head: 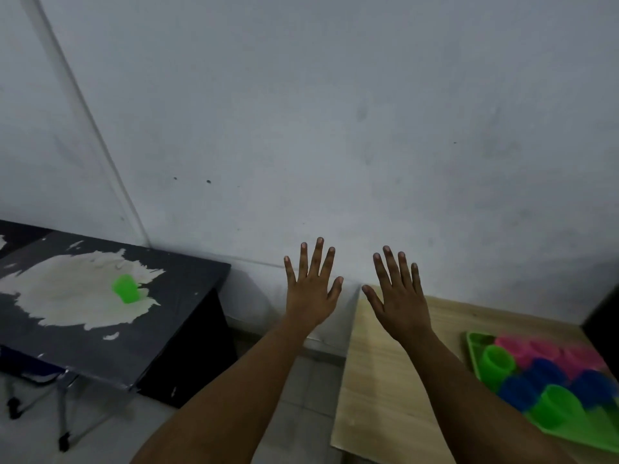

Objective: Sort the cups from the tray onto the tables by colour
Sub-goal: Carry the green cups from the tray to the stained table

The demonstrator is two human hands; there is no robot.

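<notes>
Left hand [310, 289]: raised, palm away from the camera, fingers spread wide, holding nothing. It hangs over the gap between the two tables, in front of the wall [335, 112].

Right hand [400, 301]: raised likewise, fingers spread, empty. It is above the far left corner of the wood table [385, 380]. The two hands are side by side, thumbs near each other but apart.

Tray [473, 354]: green, flat on the wood table at the right edge of view, partly cut off by the frame. Well to the right of the right hand and nearer the camera; neither hand touches it.

Cups in tray: pink cups [542, 349] at the far side, blurred, number unclear; blue cups [536, 383] in the middle; one green cup [495, 363] at the left edge of the tray; a second green one [556, 410] nearest the camera. All appear upside down, packed close and touching.

Lone green cup [126, 289]: on the dark table [100, 346] at left, standing on a large pale patch where the surface has peeled. Well apart from the left hand, across the gap.

Dark table: folding metal legs [63, 420] visible below.

Floor [294, 413]: pale tiles, seen between the tables under the forearms.

Obstructions: the right forearm crosses the wood table between the camera and the tray's left side.
</notes>
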